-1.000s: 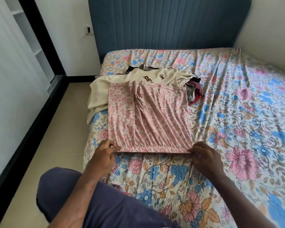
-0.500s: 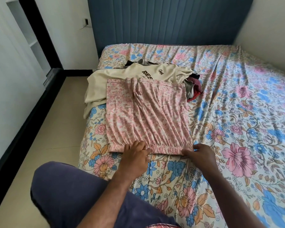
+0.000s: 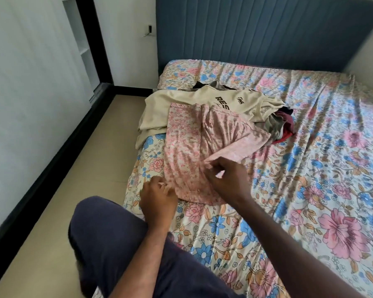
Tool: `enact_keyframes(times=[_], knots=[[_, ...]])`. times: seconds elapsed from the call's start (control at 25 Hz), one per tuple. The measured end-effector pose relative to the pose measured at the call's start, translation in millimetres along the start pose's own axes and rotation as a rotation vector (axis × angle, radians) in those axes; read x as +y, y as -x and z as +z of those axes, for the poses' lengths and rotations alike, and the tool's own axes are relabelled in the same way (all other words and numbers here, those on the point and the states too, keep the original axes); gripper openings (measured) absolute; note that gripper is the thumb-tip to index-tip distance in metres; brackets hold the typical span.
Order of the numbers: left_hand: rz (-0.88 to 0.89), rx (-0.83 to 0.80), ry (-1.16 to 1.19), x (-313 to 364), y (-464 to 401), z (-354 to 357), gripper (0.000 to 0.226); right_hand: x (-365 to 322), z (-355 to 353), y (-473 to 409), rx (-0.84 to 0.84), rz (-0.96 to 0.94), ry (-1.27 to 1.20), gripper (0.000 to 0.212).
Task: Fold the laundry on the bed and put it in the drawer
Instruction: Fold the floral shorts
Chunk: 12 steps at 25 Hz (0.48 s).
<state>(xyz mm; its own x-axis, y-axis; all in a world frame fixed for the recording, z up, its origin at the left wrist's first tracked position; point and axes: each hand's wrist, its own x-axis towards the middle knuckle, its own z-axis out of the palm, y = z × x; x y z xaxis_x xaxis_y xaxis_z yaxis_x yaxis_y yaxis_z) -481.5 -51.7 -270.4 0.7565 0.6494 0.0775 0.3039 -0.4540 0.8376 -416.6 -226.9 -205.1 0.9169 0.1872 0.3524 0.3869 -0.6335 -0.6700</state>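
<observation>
A pink floral garment [image 3: 187,147] lies on the flowered bedsheet [image 3: 310,168] near the bed's left edge. Its right side is lifted and folded over toward the left, showing the paler underside [image 3: 239,147]. My right hand [image 3: 226,179] pinches that raised right corner above the garment's middle. My left hand [image 3: 157,198] grips the garment's near left hem. Behind it lies a cream T-shirt [image 3: 181,102] with black lettering, on top of a small pile of dark and red clothes [image 3: 282,125].
A blue padded headboard [image 3: 256,33] stands at the far end. Beige floor [image 3: 84,168] runs along the bed's left side, bounded by a black frame [image 3: 41,181] and white panels. My knee in dark trousers [image 3: 108,237] is at the bed's near edge.
My right hand has lifted the garment's right corner and carried it leftward over the middle. My left hand moved back to the near left hem. The view shifted right.
</observation>
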Motion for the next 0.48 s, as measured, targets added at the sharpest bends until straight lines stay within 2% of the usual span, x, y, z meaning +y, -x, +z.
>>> enact_keyframes(times=[0.08,0.12,0.2,0.28,0.4,0.48], knots=[[-0.282,-0.075,0.093,-3,-7,-9,0.011,-20,37,-3,-0.144,-0.036,0.024,0.010],[-0.319,-0.112,0.120,-2,-8,-10,0.009,-25,54,-3,-0.235,-0.053,0.075,0.011],[-0.323,-0.109,0.132,-5,-11,-7,0.019,-29,81,2,-0.414,-0.100,0.229,0.013],[-0.332,-0.099,0.124,-7,-15,-1,0.025,-27,93,8,-0.507,-0.130,0.323,0.013],[-0.343,-0.140,0.111,-7,-19,3,0.038,-25,84,11,-0.551,-0.154,0.197,0.011],[-0.310,-0.163,0.038,-6,-19,5,0.037,-17,69,13,-0.545,-0.105,0.085,0.016]])
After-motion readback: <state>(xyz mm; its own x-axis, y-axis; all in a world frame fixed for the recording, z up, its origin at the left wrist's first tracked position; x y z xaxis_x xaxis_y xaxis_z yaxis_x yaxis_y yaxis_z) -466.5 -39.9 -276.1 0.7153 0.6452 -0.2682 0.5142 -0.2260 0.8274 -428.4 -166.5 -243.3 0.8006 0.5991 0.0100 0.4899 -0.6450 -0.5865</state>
